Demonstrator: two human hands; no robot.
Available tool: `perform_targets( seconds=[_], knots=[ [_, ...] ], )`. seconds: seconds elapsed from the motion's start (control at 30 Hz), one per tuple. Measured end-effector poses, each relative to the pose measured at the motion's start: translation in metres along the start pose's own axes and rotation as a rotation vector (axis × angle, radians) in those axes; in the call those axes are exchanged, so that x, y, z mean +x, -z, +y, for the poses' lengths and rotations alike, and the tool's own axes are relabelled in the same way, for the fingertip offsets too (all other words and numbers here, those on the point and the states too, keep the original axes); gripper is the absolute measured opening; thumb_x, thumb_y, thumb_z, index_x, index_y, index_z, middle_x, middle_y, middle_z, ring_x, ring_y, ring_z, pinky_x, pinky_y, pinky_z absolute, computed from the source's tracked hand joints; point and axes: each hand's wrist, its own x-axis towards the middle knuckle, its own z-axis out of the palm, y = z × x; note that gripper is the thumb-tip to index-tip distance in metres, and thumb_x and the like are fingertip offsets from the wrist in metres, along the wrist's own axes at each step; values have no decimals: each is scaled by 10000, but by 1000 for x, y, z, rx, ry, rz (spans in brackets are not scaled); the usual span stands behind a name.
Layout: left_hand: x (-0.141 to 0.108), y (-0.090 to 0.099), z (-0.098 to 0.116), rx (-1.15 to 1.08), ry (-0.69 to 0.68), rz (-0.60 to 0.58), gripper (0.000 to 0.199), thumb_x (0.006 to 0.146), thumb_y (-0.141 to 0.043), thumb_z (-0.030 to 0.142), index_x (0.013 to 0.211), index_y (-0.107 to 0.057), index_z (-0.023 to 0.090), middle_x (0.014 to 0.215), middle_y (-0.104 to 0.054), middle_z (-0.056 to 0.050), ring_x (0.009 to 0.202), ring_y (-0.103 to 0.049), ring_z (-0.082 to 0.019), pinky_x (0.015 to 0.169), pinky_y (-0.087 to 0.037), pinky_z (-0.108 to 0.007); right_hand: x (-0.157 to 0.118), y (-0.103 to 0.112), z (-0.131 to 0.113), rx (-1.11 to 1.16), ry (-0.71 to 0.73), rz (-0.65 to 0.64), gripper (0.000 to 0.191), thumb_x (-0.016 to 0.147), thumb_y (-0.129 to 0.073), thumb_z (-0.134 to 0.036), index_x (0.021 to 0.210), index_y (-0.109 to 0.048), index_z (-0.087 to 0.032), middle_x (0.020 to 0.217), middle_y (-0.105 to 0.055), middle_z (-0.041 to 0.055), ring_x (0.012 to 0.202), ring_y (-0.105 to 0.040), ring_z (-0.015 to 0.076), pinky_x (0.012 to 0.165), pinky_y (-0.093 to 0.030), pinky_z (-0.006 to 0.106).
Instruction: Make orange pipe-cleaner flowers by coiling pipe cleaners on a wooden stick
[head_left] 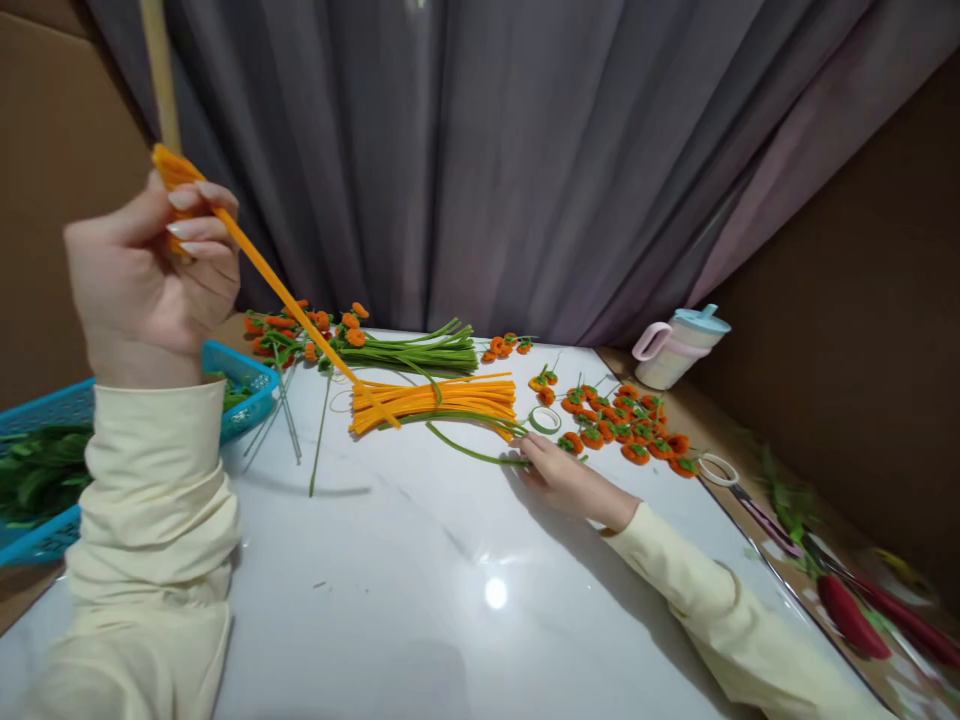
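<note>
Raised at the upper left, my left hand is closed round a wooden stick with an orange pipe cleaner wrapped on it. The pipe cleaner's loose length slants down to a bundle of orange pipe cleaners on the white table. My right hand has its fingers pressed together at the right end of that bundle, by some green stems. What it pinches, if anything, is too small to tell.
Green pipe cleaners lie behind the orange bundle. Orange flower heads, a green tape roll and a cup are on the right. Scissors lie at the right edge. A blue basket holds leaves at left.
</note>
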Motion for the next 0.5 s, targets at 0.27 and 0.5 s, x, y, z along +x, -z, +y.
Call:
perform_targets(
  seconds=[0.27, 0.5],
  knots=[
    [-3, 23, 31, -50, -105, -70, 443, 990, -81, 202, 790, -463, 101, 677, -507, 20, 478, -403, 51, 451, -340, 17, 66, 19, -9, -453, -25, -265, 270, 812, -428, -53, 1020, -573, -145, 796, -651, 99, 742, -628, 204, 626, -425, 258],
    [0, 23, 23, -144, -27, -82, 371, 978, -112, 207, 806, -438, 171, 694, -534, -3, 453, -440, 5, 427, -405, -42, 109, 5, -32, -633, 107, -53, 228, 868, -374, -64, 1013, -542, -116, 1005, -596, 144, 870, -566, 225, 579, -406, 251]
  ],
)
